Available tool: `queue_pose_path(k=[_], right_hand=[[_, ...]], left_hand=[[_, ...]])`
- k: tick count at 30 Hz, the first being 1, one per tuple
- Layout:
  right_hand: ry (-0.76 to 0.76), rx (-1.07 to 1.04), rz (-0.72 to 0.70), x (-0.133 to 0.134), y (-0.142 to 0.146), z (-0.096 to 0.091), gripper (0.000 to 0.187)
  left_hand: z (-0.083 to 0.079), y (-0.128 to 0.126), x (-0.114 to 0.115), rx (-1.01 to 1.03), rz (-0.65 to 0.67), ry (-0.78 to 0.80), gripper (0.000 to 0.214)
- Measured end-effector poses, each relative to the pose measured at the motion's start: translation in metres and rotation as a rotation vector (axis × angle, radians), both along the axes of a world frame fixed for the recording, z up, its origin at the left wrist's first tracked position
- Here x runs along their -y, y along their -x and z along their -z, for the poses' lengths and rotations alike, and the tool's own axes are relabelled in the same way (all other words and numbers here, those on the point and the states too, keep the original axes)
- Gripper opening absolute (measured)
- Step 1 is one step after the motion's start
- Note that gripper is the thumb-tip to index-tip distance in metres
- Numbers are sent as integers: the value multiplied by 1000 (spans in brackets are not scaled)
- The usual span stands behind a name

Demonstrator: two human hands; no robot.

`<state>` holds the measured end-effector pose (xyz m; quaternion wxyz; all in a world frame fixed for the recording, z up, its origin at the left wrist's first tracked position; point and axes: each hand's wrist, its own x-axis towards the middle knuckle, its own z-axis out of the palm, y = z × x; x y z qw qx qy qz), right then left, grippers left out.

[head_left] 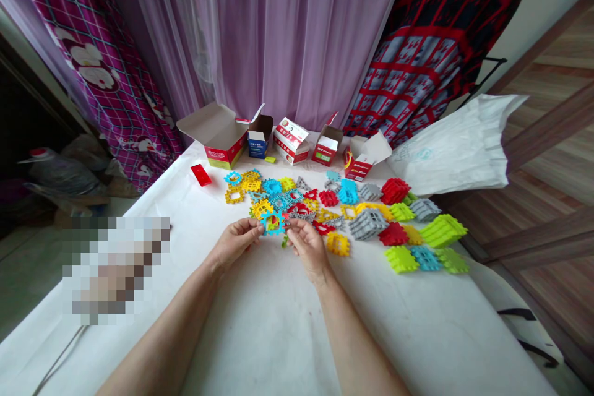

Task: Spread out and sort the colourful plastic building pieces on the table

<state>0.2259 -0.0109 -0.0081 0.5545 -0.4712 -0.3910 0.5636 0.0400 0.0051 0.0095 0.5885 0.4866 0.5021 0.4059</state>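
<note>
Current step, apparently: two-handed handling. Left hand (237, 239) and right hand (308, 247): grip pinched closed on blue frame (273, 232), at its 9 and 3 o'clock; loose pieces (281, 201) at 12. Next move requires even edge pressure.

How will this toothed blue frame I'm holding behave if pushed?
The blue frame is probably light, being open in the middle. It looks like plastic, so likely fairly stiff. Its toothed edge probably resists rolling.
</note>
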Motion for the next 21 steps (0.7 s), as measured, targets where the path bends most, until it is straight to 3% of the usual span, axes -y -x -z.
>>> queue_pose_path(k=[13, 21], right_hand=[[-33, 66, 39, 2, 0, -6, 35], [-85, 131, 42, 0, 1, 6, 33]], left_hand=[[1, -5, 1, -34, 41, -8, 55], [1, -4, 0, -16, -4, -8, 58]])
